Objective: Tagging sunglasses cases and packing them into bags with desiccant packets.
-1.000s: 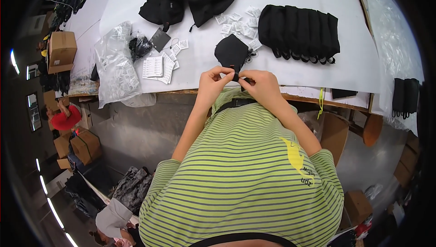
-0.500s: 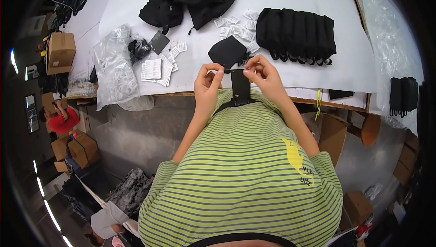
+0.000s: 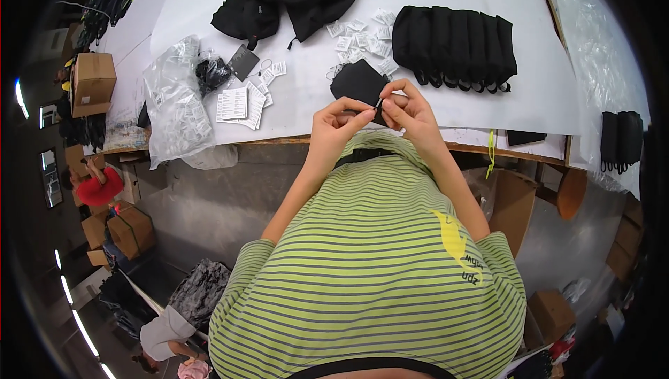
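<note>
Seemingly midway, with a small dark piece (image 3: 379, 118) pinched in the right hand (image 3: 412, 112) and the left hand (image 3: 341, 126) narrowed close beside it, hold unclear, at the near edge of the tabletop (image 3: 289, 104), just short of a black square (image 3: 357, 80). No telling finished from waiting among the lined-up black pouches (image 3: 454, 46) and loose white labels (image 3: 380, 48).

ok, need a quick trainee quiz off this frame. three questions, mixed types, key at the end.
1. True or false: the black pouch lies left of the row of black cloth items.
2. Which lies just right of the clear plastic bag? a) a cardboard box b) a dark bundle c) a red cup
3. Which grip is nearer the yellow-green strip at the table edge?

Key: 1 true; 2 b; 3 the right grip.
</note>
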Available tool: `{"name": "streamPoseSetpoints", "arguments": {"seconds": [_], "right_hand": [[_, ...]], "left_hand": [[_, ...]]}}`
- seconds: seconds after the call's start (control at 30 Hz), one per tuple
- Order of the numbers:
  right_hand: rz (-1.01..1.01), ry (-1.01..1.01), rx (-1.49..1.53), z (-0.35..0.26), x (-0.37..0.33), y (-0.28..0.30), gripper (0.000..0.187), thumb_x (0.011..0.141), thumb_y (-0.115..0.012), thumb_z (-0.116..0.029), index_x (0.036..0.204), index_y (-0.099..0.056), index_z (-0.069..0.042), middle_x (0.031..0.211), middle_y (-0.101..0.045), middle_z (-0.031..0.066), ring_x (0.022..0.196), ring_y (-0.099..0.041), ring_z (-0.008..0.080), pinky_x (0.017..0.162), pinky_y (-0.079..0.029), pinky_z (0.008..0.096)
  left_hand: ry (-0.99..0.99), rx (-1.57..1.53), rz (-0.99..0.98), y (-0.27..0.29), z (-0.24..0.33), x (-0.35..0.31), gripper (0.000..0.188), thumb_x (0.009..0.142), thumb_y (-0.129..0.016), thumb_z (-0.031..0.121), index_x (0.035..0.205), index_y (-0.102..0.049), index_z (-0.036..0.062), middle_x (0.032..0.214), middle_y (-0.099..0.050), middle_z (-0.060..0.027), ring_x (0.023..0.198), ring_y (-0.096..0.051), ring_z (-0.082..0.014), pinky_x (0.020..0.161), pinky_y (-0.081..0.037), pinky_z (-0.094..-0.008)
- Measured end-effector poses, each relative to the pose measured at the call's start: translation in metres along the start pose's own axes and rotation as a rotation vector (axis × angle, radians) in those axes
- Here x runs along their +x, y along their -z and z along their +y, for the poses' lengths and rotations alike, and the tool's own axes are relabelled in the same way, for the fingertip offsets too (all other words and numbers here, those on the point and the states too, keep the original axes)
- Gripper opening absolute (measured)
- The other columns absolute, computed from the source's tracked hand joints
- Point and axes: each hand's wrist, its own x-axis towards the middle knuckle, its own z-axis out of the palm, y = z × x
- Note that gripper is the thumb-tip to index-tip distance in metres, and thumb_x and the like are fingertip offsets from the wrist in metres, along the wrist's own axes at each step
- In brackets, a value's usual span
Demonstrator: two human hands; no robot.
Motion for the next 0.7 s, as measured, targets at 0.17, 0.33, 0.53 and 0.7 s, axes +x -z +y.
{"name": "streamPoseSetpoints", "arguments": {"seconds": [0.17, 0.33, 0.53, 0.7], "right_hand": [[-0.032, 0.030, 0.004, 0.0030, -0.0013, -0.0070, 0.009, 0.093, -0.050, -0.011, 0.099, -0.047, -0.006, 0.067, -0.041, -0.0047, 0.059, -0.035, 0.0038, 0.054, -0.028, 0.0187], [-0.031, 0.008, 0.005, 0.0007, -0.0041, -0.0069, 0.008, 0.093, -0.049, -0.011, 0.099, -0.047, -0.006, 0.068, -0.042, -0.0044, 0.061, -0.036, 0.0037, 0.056, -0.029, 0.0181], [-0.030, -0.001, -0.106, -0.0010, -0.0070, -0.0074, 0.008, 0.092, -0.049, -0.008, 0.099, -0.047, -0.005, 0.070, -0.045, -0.0036, 0.064, -0.040, 0.0038, 0.060, -0.032, 0.0181], [-0.048, 0.064, -0.390, -0.0026, -0.0079, -0.0084, 0.008, 0.089, -0.050, -0.005, 0.096, -0.048, -0.004, 0.073, -0.053, -0.0001, 0.069, -0.047, 0.0053, 0.064, -0.037, 0.0195]], "left_hand": [[-0.122, 0.024, 0.001, -0.0038, -0.0083, 0.0015, 0.008, 0.081, -0.066, 0.007, 0.084, -0.061, 0.0016, 0.059, -0.047, 0.0079, 0.053, -0.035, 0.0018, 0.050, -0.026, -0.0165], [-0.079, 0.039, -0.027, -0.0025, -0.0062, 0.0005, 0.008, 0.081, -0.065, 0.007, 0.081, -0.059, 0.0016, 0.057, -0.045, 0.0086, 0.052, -0.034, 0.0020, 0.049, -0.024, -0.0169], [-0.040, 0.041, -0.076, 0.0003, -0.0075, -0.0007, 0.009, 0.081, -0.064, 0.006, 0.078, -0.057, 0.0019, 0.053, -0.040, 0.0095, 0.049, -0.030, 0.0020, 0.047, -0.021, -0.0183], [-0.019, 0.090, -0.139, 0.0046, -0.0053, 0.0017, 0.009, 0.080, -0.064, 0.006, 0.076, -0.056, 0.0025, 0.052, -0.037, 0.0095, 0.048, -0.028, 0.0017, 0.047, -0.020, -0.0189]]}}
